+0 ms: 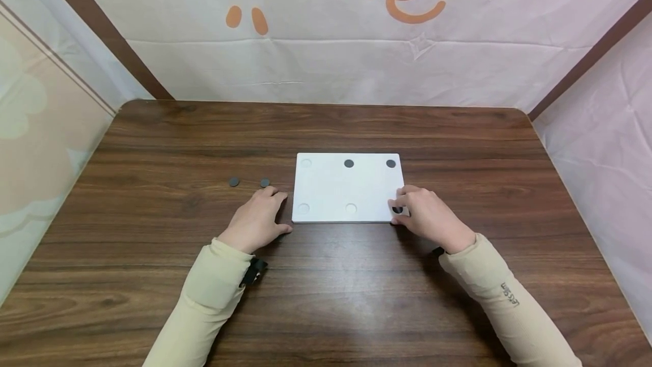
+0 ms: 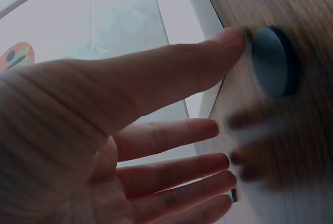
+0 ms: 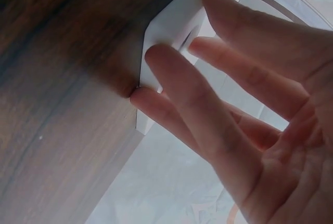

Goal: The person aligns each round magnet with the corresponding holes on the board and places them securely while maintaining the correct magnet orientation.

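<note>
A white rectangular board with round recesses lies on the table. Dark round discs fill its back middle recess, back right recess and front right recess. Three pale recesses, such as the front middle one, hold nothing. My right hand is over the board's front right corner, its fingers spread loosely around the disc there. Left of the board, my left hand hovers low with fingers extended. A loose disc lies just beyond its fingertips; in the left wrist view a disc appears close to a fingertip.
Another loose dark disc lies further left on the brown wooden table. Behind the table hangs a pale printed cloth, and more cloth stands at both sides. Long sleeves cover both forearms.
</note>
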The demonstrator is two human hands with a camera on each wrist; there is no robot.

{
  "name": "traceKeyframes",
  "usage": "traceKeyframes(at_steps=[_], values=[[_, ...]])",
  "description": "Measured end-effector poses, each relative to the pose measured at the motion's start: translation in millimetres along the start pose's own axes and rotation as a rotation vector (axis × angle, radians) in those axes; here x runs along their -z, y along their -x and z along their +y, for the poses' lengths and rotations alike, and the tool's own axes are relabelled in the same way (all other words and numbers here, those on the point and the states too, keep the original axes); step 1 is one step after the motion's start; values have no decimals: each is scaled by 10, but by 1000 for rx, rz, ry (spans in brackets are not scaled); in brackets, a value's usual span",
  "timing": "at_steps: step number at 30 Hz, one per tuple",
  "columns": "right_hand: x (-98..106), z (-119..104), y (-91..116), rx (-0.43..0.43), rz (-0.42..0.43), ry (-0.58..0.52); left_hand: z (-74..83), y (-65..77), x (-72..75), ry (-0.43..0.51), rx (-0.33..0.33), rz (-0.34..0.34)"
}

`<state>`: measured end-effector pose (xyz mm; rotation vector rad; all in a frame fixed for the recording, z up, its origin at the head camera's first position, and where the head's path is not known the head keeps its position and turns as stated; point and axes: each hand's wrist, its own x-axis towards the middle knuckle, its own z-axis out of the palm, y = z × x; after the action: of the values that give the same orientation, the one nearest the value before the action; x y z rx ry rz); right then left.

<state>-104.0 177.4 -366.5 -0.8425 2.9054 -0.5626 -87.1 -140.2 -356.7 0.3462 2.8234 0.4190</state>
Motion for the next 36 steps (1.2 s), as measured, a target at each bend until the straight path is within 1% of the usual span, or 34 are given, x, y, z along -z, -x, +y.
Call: traceKeyframes(at_steps=[5, 8, 18, 23, 28, 31, 36], values=[[-14, 8, 2, 4, 11, 4, -11, 39, 3, -13, 2, 23], [-13, 8, 0, 13, 15, 1, -15, 54, 2, -3, 2, 24], [-8, 11, -5, 5, 1, 0, 4, 89, 7, 30, -14, -26], [-7, 16, -2, 3, 0, -1, 6, 114, 23, 40, -12, -76], [-6, 19, 8, -1, 1, -5, 0, 98, 25, 92, -2, -118], [-12, 22, 9, 0, 5, -7, -5, 83, 23, 107, 6, -120], [-20, 27, 3, 4, 10, -9, -8, 81, 27, 102, 11, -109]])
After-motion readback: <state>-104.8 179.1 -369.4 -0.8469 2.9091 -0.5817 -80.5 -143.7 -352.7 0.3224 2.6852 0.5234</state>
